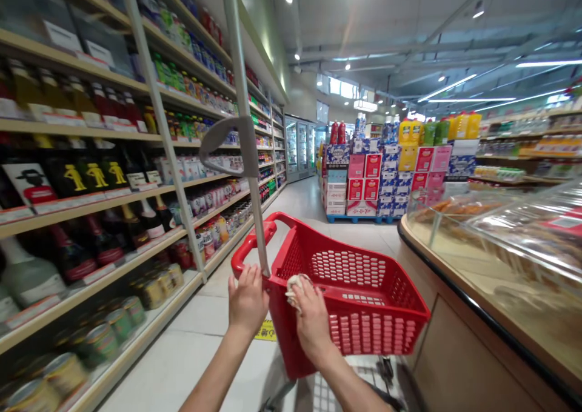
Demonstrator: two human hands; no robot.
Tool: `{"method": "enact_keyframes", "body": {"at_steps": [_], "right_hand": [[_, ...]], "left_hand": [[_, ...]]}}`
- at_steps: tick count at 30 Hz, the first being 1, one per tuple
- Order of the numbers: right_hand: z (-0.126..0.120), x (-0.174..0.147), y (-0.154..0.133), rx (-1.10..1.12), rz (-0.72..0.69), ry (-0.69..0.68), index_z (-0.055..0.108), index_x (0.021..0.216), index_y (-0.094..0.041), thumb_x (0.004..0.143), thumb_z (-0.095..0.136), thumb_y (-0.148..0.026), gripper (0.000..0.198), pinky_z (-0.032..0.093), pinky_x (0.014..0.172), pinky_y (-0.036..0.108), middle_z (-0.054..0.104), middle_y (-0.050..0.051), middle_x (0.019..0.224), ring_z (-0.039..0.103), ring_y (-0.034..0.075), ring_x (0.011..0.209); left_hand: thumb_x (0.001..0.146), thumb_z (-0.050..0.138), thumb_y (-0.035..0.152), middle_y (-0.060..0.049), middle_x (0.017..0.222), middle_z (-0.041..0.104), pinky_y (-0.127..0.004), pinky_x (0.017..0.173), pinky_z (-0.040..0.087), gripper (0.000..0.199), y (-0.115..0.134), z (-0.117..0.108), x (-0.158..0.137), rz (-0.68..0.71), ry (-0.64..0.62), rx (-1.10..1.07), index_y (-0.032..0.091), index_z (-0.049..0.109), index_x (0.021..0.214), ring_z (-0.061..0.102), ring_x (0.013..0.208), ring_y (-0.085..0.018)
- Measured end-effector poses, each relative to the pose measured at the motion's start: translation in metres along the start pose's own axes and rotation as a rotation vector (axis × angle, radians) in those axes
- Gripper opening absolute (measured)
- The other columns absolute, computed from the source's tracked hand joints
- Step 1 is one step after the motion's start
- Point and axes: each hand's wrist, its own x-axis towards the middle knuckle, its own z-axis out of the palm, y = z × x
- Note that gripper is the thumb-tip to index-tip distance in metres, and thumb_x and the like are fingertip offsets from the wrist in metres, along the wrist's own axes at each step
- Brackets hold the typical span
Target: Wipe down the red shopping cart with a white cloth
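A red plastic shopping basket [364, 291] sits raised in front of me, empty inside, with a red handle at its near left corner. My left hand [248, 300] grips that handle at the basket's near rim, beside a grey metal pole [248, 139] that rises from the corner. My right hand [311, 315] presses a crumpled white cloth [294, 288] against the basket's near rim.
Long shelves [91, 206] of bottles, jars and cans run along my left. A curved counter [454, 279] with covered food trays stands close on the right. A stack of boxed goods [377, 182] on a pallet stands ahead in the aisle, with fridges [300, 148] beyond.
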Motion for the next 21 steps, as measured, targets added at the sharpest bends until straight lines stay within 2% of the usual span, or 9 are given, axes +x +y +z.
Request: {"method": "enact_keyframes", "body": {"at_steps": [2,4,7,9,10,13,17,19,21], "right_hand": [[0.009,0.018,-0.028,0.094,-0.104,0.034,0.053,0.111,-0.021,0.075,0.039,-0.006,0.042,0.038,0.091,0.041,0.051,0.009,0.120,0.044,0.020,0.113],[-0.003,0.041,-0.045,0.190,-0.179,0.099,0.054,0.111,-0.020,0.078,0.041,-0.010,0.037,0.042,0.088,0.036,0.054,0.010,0.116,0.047,0.018,0.110],[-0.049,0.095,-0.065,0.290,-0.216,0.306,0.050,0.115,-0.019,0.082,0.036,-0.011,0.037,0.040,0.092,0.034,0.050,0.009,0.121,0.043,0.016,0.114],[-0.080,0.137,-0.079,0.238,-0.333,0.436,0.050,0.115,-0.019,0.083,0.037,-0.013,0.035,0.031,0.099,0.039,0.046,0.008,0.125,0.037,0.018,0.119],[-0.089,0.155,-0.084,0.165,-0.413,0.441,0.050,0.114,-0.020,0.084,0.038,-0.015,0.034,0.025,0.101,0.041,0.045,0.007,0.127,0.034,0.018,0.121],[-0.089,0.172,-0.080,-0.080,-0.675,0.255,0.051,0.113,-0.024,0.085,0.039,-0.017,0.031,0.015,0.105,0.042,0.046,0.002,0.126,0.029,0.017,0.123],[-0.058,0.123,-0.039,-0.224,-0.973,-0.045,0.053,0.110,-0.023,0.085,0.041,-0.019,0.027,0.009,0.106,0.040,0.050,-0.002,0.122,0.033,0.015,0.120],[-0.054,0.107,-0.026,-0.245,-1.006,-0.169,0.051,0.112,-0.024,0.086,0.040,-0.019,0.029,0.007,0.107,0.038,0.051,-0.003,0.121,0.034,0.013,0.120],[-0.061,0.115,-0.029,-0.270,-0.939,-0.228,0.048,0.115,-0.027,0.086,0.038,-0.017,0.032,0.005,0.107,0.038,0.048,-0.004,0.124,0.031,0.012,0.122]], "left_hand": [[0.068,0.040,0.014,-0.013,0.115,0.054,-0.054,0.098,0.015,0.042,-0.002,-0.006,-0.001,0.021,-0.013,-0.030,0.012,0.053,0.108,0.042,0.112,-0.026],[0.068,0.039,0.013,-0.009,0.114,0.056,-0.054,0.099,0.013,0.041,-0.008,-0.013,-0.002,0.053,-0.036,-0.069,0.017,0.054,0.107,0.045,0.110,-0.024],[0.066,0.038,0.008,-0.008,0.120,0.051,-0.053,0.100,0.014,0.048,-0.022,-0.017,-0.003,0.032,-0.016,-0.078,0.018,0.050,0.112,0.041,0.114,-0.023],[0.064,0.037,0.007,-0.010,0.127,0.043,-0.050,0.100,0.021,0.055,-0.029,-0.015,-0.003,-0.001,0.017,-0.070,0.012,0.044,0.118,0.033,0.120,-0.024],[0.063,0.038,0.007,-0.012,0.129,0.041,-0.047,0.099,0.024,0.057,-0.030,-0.013,-0.003,-0.012,0.024,-0.067,0.009,0.042,0.119,0.030,0.122,-0.024],[0.061,0.038,0.007,-0.013,0.130,0.039,-0.044,0.099,0.027,0.058,-0.030,-0.010,-0.005,-0.014,-0.003,-0.063,0.006,0.042,0.119,0.027,0.124,-0.024],[0.060,0.037,0.006,-0.009,0.132,0.037,-0.045,0.101,0.023,0.062,-0.027,-0.014,-0.008,0.012,-0.044,-0.083,0.010,0.040,0.121,0.026,0.124,-0.022],[0.060,0.037,0.006,-0.010,0.132,0.036,-0.045,0.101,0.023,0.062,-0.025,-0.017,-0.008,0.015,-0.043,-0.105,0.011,0.040,0.121,0.026,0.124,-0.022],[0.060,0.038,0.006,-0.010,0.132,0.036,-0.046,0.101,0.023,0.062,-0.023,-0.019,-0.007,0.013,-0.045,-0.120,0.011,0.040,0.121,0.027,0.124,-0.022]]}}
